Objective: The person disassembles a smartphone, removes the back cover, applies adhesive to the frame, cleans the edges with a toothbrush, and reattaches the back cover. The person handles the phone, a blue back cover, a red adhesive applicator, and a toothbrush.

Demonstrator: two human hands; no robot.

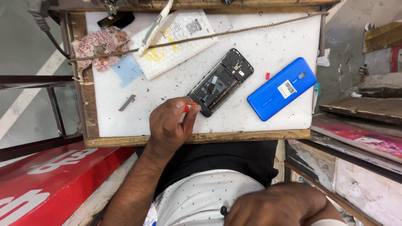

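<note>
One of the hands, left [169, 125], pinches a red tool [186, 108] touching the opened phone [220, 82].

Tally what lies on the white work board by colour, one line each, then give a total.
Black, 1: opened phone body
Blue, 2: phone back cover; pale blue film piece
White, 1: printed packet
Patterned pink, 1: cloth
Grey, 1: small metal strip
Red, 1: tiny scrap
Total: 7
The left hand pinches a red-tipped tool, not counted.
</note>
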